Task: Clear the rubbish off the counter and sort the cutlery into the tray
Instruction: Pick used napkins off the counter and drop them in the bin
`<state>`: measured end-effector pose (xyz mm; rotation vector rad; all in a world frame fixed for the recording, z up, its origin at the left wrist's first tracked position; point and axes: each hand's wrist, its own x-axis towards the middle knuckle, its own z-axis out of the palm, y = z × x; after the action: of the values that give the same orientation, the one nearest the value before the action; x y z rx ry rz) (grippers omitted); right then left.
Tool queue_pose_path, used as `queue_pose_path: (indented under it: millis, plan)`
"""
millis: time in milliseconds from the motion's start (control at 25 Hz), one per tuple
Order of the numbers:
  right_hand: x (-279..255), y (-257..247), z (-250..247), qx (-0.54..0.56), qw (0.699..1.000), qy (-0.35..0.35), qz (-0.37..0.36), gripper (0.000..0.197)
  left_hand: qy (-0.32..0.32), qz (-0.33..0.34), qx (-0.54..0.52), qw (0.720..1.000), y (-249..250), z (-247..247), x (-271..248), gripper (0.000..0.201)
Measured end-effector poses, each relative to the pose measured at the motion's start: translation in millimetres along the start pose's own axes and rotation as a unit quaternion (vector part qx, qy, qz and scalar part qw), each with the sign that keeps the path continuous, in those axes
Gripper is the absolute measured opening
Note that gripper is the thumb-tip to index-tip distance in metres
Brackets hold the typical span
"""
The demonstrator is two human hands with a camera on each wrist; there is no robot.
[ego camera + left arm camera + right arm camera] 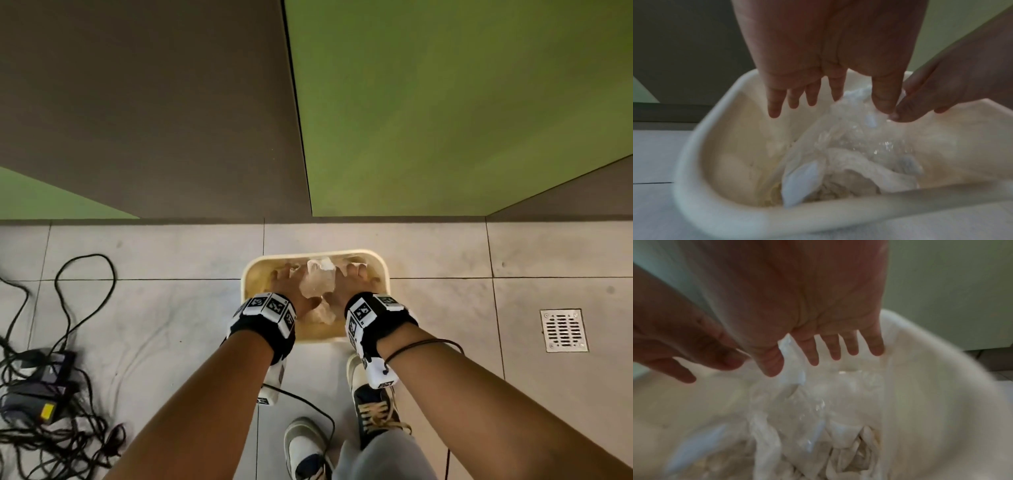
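A cream plastic bin (245, 284) stands on the tiled floor below me. Both hands hang over its mouth, palms down. My left hand (286, 277) has straight, spread fingers, as the left wrist view (813, 94) also shows. My right hand (354, 274) is spread the same way (826, 348). A bundle of crumpled white tissue and clear plastic wrap (320, 279) sits between the two thumbs and reaches down into the bin (849, 146) (807, 410). The thumbs touch its top; no finger curls round it. More crumpled paper lies at the bin's bottom. No cutlery or tray is in view.
Green and brown cupboard fronts (445, 120) rise just behind the bin. A tangle of black cables and power adapters (41, 394) lies on the floor at the left. A metal floor drain (563, 330) is at the right. My shoes (373, 404) stand just before the bin.
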<state>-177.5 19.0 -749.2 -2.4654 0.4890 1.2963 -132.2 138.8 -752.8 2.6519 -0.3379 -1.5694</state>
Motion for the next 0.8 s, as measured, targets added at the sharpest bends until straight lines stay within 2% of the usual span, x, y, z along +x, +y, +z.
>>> queue_pose_path:
  millis: [160, 320, 440, 680, 800]
  plan:
    - [-52, 10, -24, 0.060, 0.997, 0.036, -0.034, 0.051, 0.077, -0.001, -0.098, 0.992, 0, -27, -60, 0.063]
    - [-137, 17, -72, 0.090, 0.994, 0.039, -0.043, 0.047, 0.069, 0.025, -0.173, 0.982, 15, -81, -168, 0.043]
    - [-210, 12, -122, 0.113, 0.989, 0.056, -0.072, 0.041, 0.101, 0.062, -0.222, 0.968, 30, -127, -248, 0.035]
    - [-401, 6, -226, 0.210, 0.951, 0.189, -0.125, 0.029, 0.129, 0.172, -0.227, 0.950, 53, -214, -435, 0.032]
    - [-490, 10, -281, 0.242, 0.924, 0.262, -0.135, 0.030, 0.178, 0.237, -0.216, 0.931, 66, -259, -523, 0.031]
